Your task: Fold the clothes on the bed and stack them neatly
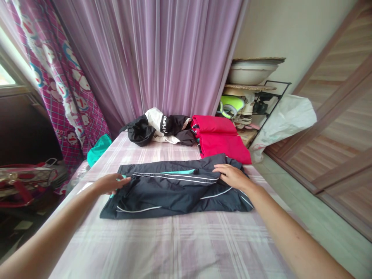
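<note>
A dark navy jacket [177,193] with white piping and bits of turquoise lining lies folded in a wide strip across the checked bed cover. At its left end, my left hand [112,183] has its fingers closed on the edge of the fabric. My right hand [232,176] grips the upper right part of the jacket, thumb and fingers pinching the cloth near the piped flap. Some fingertips of both hands are hidden by the fabric.
Beyond the jacket lie a crumpled black-and-white garment [158,126] and a folded red garment [222,139]. A turquoise cloth [99,149] hangs at the bed's left edge. Purple curtains [174,58] close off the back. A rack with basins [252,71] and a white plastic bag [286,120] stand right.
</note>
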The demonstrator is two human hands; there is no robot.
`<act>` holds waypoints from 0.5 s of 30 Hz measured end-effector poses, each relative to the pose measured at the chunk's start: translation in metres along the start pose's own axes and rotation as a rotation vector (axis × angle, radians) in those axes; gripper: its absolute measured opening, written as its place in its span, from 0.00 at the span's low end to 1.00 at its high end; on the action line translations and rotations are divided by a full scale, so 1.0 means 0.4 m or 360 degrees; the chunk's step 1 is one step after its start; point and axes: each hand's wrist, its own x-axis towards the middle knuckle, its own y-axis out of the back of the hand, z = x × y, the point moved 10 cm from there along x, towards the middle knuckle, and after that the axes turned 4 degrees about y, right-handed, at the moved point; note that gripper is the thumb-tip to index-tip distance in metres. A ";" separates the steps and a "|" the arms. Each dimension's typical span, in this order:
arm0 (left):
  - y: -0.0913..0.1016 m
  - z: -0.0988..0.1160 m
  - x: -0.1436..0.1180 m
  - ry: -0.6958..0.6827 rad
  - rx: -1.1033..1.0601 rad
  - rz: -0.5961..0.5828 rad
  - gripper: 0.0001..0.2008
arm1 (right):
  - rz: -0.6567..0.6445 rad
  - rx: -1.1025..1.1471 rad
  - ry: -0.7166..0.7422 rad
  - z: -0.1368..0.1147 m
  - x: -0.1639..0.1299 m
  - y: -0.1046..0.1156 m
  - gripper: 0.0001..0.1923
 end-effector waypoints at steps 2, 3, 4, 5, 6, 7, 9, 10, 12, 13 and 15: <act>-0.016 0.015 -0.005 -0.0043 0.0140 -0.0027 0.24 | -0.0076 0.0047 -0.0009 0.010 0.017 0.000 0.18; -0.017 0.022 -0.006 -0.0081 0.0174 0.0005 0.22 | -0.0124 0.0069 -0.0015 0.013 0.023 -0.002 0.17; -0.020 0.025 -0.006 -0.0110 0.0180 0.0027 0.20 | -0.0175 0.0094 -0.0013 0.013 0.028 -0.005 0.16; -0.023 0.027 -0.006 -0.0139 0.0152 0.0046 0.19 | -0.0224 0.0123 -0.0003 0.011 0.031 -0.008 0.15; -0.026 0.029 -0.007 -0.0167 0.0109 0.0072 0.19 | -0.0266 0.0158 0.0011 0.007 0.032 -0.010 0.15; -0.028 0.031 -0.009 -0.0198 0.0064 0.0103 0.19 | -0.0301 0.0200 0.0024 0.004 0.033 -0.012 0.15; -0.024 0.037 -0.016 -0.0257 -0.0036 0.0186 0.19 | -0.0339 0.0308 0.0033 0.000 0.033 -0.011 0.15; -0.014 0.039 -0.021 -0.0277 -0.0136 0.0245 0.19 | -0.0349 0.0369 0.0026 0.002 0.033 -0.010 0.15; 0.026 0.035 -0.033 -0.0275 -0.0408 0.0418 0.20 | -0.0361 0.0478 -0.0002 0.012 0.033 -0.007 0.14; 0.053 0.028 -0.040 -0.0265 -0.0549 0.0531 0.20 | -0.0368 0.0509 -0.0026 0.021 0.033 -0.007 0.13; 0.104 0.007 -0.049 -0.0218 -0.0711 0.0745 0.20 | -0.0362 0.0520 -0.0096 0.047 0.036 -0.009 0.16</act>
